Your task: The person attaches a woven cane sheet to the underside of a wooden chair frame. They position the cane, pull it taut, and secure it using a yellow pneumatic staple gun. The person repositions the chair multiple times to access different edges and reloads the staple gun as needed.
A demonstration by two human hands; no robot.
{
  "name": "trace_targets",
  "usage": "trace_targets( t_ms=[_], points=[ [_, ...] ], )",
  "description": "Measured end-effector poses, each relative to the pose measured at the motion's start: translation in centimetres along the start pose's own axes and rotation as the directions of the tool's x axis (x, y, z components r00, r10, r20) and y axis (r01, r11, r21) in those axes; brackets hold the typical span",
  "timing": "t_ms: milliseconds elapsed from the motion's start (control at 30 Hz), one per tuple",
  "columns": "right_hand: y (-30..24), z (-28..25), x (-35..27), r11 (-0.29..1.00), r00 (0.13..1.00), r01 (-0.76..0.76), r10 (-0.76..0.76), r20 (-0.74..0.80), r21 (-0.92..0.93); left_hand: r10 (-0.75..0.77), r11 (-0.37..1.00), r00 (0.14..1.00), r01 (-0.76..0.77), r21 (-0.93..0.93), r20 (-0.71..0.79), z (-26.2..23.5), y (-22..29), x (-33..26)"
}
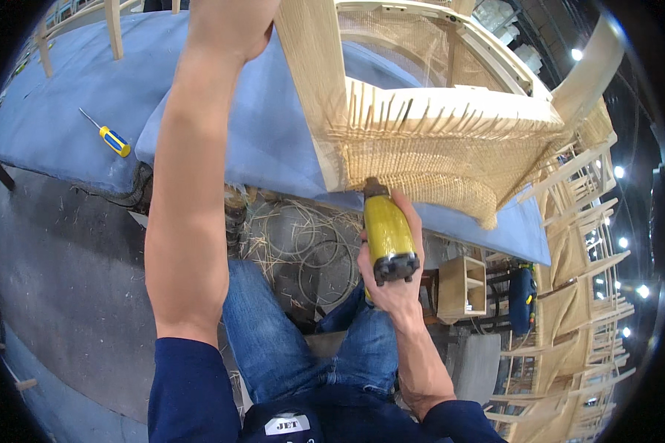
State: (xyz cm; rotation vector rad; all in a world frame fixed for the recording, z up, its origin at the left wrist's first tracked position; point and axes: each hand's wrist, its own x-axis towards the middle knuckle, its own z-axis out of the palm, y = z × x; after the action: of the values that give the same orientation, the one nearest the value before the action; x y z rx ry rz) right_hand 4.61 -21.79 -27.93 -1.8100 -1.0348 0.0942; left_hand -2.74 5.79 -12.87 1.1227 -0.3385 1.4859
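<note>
My right hand grips the yellow handle of a tool with a black butt end. Its tip is pressed up into the woven cane at the lower edge of a pale wooden chair frame. Thin wooden pegs stick out in a row along that frame rail. My left hand reaches up and rests at the top of the frame's left post; its fingers are cut off by the picture's upper edge. The chair lies on a blue padded bench.
A yellow-and-blue screwdriver lies on the blue bench to the left. Coils of cane and loose strands litter the grey floor between my knees. A small wooden box and a blue power tool stand at right, beside stacked chair frames.
</note>
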Motion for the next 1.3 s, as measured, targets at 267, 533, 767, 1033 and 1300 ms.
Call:
trace_targets(
  t_ms=[267, 533, 767, 1033, 1300],
  points=[
    [0.4, -0.1, -0.8, 0.997, 0.998, 0.063, -0.063, 0.003, -0.032, 0.067, 0.995, 0.998, -0.069, -0.074, -0.019, 0.6, -0.6, 0.6],
    [-0.4, 0.7, -0.1, 0.977, 0.983, 0.184, -0.186, -0.004, -0.112, -0.085, 0.996, 0.994, 0.083, -0.030, -0.069, 0.6, 0.5, 0.7],
    [-0.5, 1.4, 0.0, 0.990, 0.992, 0.118, -0.120, -0.023, -0.083, -0.035, 0.998, 0.999, 0.035, -0.049, -0.008, 0.0, 0.1, 0.7],
    [-0.1, 1.1, -0.5, 0.984, 0.983, 0.180, -0.180, -0.023, -0.020, -0.024, 0.999, 0.999, 0.024, -0.028, -0.028, 0.3, -0.1, 1.0],
    [-0.1, 1.6, 0.2, 0.969, 0.968, 0.243, -0.245, -0.045, -0.053, 0.025, 0.999, 0.999, -0.024, -0.045, 0.032, -1.1, -1.6, 1.2]
  ],
)
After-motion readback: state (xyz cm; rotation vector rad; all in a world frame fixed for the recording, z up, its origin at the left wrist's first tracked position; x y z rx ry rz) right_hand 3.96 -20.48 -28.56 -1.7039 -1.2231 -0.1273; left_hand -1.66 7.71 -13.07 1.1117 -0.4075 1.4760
